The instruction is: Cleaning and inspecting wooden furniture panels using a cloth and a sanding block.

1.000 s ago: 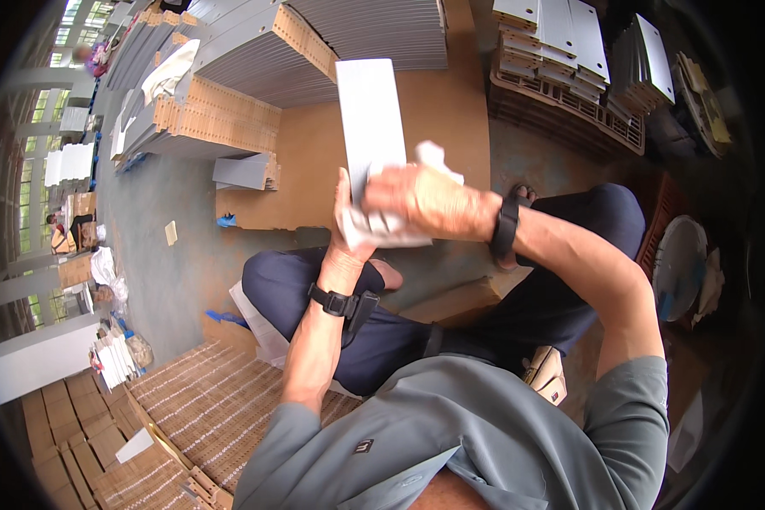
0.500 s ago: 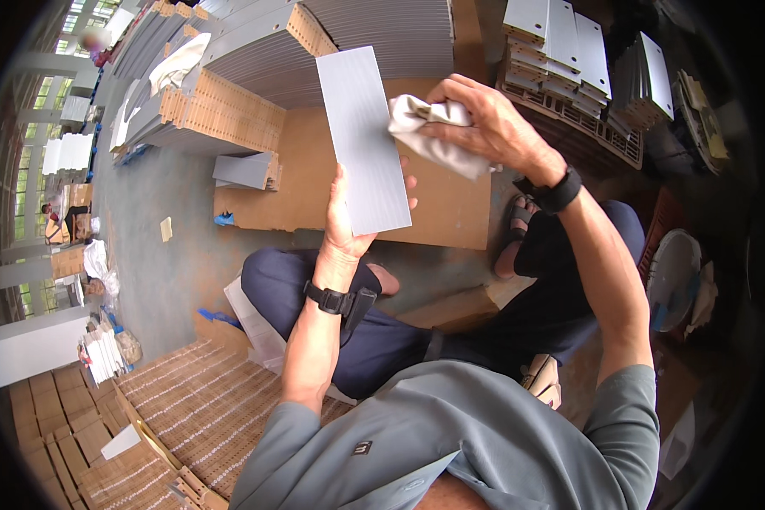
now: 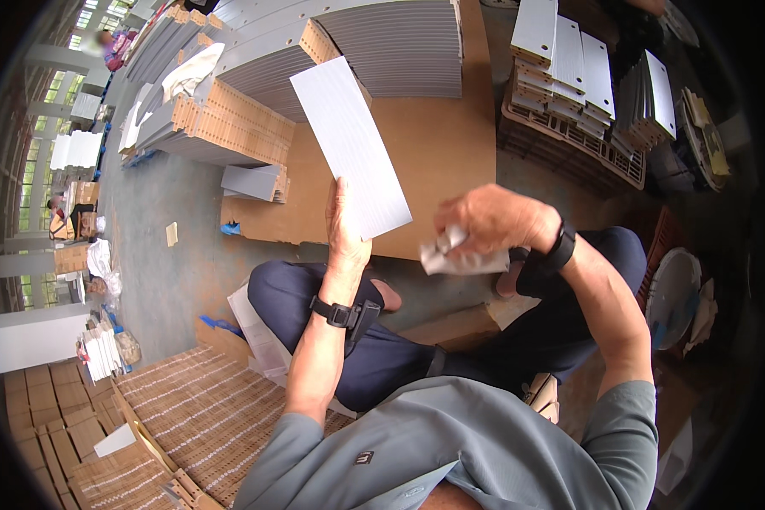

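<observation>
L hand [image 3: 346, 223] has a closed grip on the bottom end of a long white panel [image 3: 351, 145], thumb side behind, fingers along the edge; panel stands tilted, top leaning away to the upper left. R hand [image 3: 495, 223] is fisted shut on a crumpled white rag [image 3: 450, 255], just right of the panel's lower corner, not touching it as far as I can tell.

Person sits cross-legged, dark trousers [image 3: 374, 340] below both grips. Beyond the panel: a brown board [image 3: 433, 144] on the floor, w/ stacks of grey panels [image 3: 391, 42] further up; more white panels on a pallet [image 3: 569, 136] to the upper right of the R hand.

Looks like wiping the panel. To do it well imo: keep L grip low and firm so the face stays free, bring rag flat onto the face, wipe lengthwise in full strokes, support from behind so the thin sheet doesn't flex, avoid fingerprints on the cleaned part.
</observation>
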{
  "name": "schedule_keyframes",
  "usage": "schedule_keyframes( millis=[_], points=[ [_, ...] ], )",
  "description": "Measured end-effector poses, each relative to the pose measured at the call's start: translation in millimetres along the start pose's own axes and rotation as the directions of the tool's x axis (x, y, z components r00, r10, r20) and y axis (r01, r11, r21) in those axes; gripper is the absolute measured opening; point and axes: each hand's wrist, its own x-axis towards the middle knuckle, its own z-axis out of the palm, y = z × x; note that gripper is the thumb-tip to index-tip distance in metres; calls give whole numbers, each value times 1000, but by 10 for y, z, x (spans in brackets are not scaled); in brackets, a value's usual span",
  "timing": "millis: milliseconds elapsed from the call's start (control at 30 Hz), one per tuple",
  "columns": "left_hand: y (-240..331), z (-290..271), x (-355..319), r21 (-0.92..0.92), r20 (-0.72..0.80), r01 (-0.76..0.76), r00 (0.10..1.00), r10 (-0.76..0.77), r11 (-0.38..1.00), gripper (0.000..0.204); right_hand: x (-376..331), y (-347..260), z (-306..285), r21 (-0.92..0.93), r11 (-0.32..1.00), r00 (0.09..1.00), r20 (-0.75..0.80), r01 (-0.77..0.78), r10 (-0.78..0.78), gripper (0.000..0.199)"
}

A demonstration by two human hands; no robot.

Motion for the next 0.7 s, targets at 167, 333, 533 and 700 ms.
schedule_keyframes(
  millis=[167, 333, 533, 700],
  points=[
    [-14, 100, -58, 18, 71, -2, 997, 1, 1000, 55, 131, 22, 16, -170, 984, 835, -535, 46, -131, 35],
    [-150, 238, -170, 24, 50, -30, 998, 29, 999, 49, 399, -35, 178, -308, 938, 704, -702, -161, -110, 35],
    [-91, 394, -278, -14, 14, -24, 1000, 24, 1000, 47, 442, 488, -171, 11, 956, 513, -842, -294, 167, 33],
    [-24, 270, -249, -14, 21, -49, 999, 50, 999, 47, 313, 384, -263, 67, 961, 502, -842, -268, 199, 32]
  ],
)
